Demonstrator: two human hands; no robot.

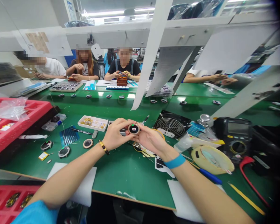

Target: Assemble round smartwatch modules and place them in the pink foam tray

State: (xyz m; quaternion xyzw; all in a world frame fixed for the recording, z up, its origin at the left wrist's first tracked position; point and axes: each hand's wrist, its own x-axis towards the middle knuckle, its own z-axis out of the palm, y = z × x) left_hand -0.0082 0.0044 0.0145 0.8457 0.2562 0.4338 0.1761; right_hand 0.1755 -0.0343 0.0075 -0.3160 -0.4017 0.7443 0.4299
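Between my two hands, above the green bench, is a round watch case with a gold-toned rim and a dark face bearing a green dot and a small red-and-white mark. My left hand pinches its left side with thumb and fingers. On the other side my right hand grips the rim, its fingers partly hidden behind the case. Left of my hands lie a gold-rimmed round part and two more watch cases, one a dark watch case. A white tray of small gold parts stands behind them.
A red compartment tray rises at the left. To the right are a black fan, a multimeter, a yellowish bowl and a blue-handled tool. Several watches line the belt ahead; co-workers sit beyond it.
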